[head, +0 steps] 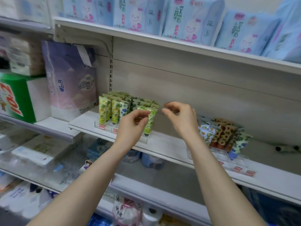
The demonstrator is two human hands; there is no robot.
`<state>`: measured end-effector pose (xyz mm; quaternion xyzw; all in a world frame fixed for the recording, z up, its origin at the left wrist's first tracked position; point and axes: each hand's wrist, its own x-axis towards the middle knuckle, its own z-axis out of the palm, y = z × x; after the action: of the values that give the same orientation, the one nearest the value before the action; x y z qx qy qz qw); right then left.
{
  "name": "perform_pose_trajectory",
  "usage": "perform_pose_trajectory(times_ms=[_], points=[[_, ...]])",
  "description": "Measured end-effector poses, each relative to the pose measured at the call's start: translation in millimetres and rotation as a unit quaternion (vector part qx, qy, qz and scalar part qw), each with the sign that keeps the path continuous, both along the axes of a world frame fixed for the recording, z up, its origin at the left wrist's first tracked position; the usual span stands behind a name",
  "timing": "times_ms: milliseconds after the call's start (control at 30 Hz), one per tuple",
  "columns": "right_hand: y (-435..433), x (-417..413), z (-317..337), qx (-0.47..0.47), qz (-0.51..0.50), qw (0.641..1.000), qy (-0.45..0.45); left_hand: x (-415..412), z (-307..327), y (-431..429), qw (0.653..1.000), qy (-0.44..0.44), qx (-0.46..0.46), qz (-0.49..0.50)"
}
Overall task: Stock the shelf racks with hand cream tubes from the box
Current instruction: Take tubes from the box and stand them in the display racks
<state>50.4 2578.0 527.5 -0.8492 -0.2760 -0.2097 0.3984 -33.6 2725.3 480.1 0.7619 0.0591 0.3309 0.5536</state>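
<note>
A clear rack [104, 125] on the middle shelf [171, 147] holds several upright hand cream tubes [114, 110] with yellow, green and blue prints. My left hand [133, 123] pinches a green-printed tube [150, 121] that stands cap-down at the rack's front right slot. My right hand [180, 116] hovers just right of it above the bare shelf, fingers loosely curled and holding nothing. A second clear rack [228, 157] further right holds several tubes [224, 134] with orange, brown and green prints. The box is not in view.
Blue sanitary pad packs [192, 20] line the top shelf. A purple tissue pack [70, 79] and a green box [14, 98] stand to the left. Round tins [152, 160] and packaged goods sit on the lower shelves. A dark small item [286, 148] lies at the shelf's far right.
</note>
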Motion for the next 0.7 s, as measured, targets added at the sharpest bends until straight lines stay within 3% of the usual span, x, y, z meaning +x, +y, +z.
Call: perform_pose_trajectory(times_ms=[300, 700], points=[[-81, -22, -5, 0.045, -0.078, 0.995, -0.045, 14, 22, -71, 0.995, -0.064, 0.002, -0.075], [-237, -34, -3, 0.047, -0.155, 0.986, -0.052, 36, 32, -224, 0.98, -0.074, 0.008, -0.186]])
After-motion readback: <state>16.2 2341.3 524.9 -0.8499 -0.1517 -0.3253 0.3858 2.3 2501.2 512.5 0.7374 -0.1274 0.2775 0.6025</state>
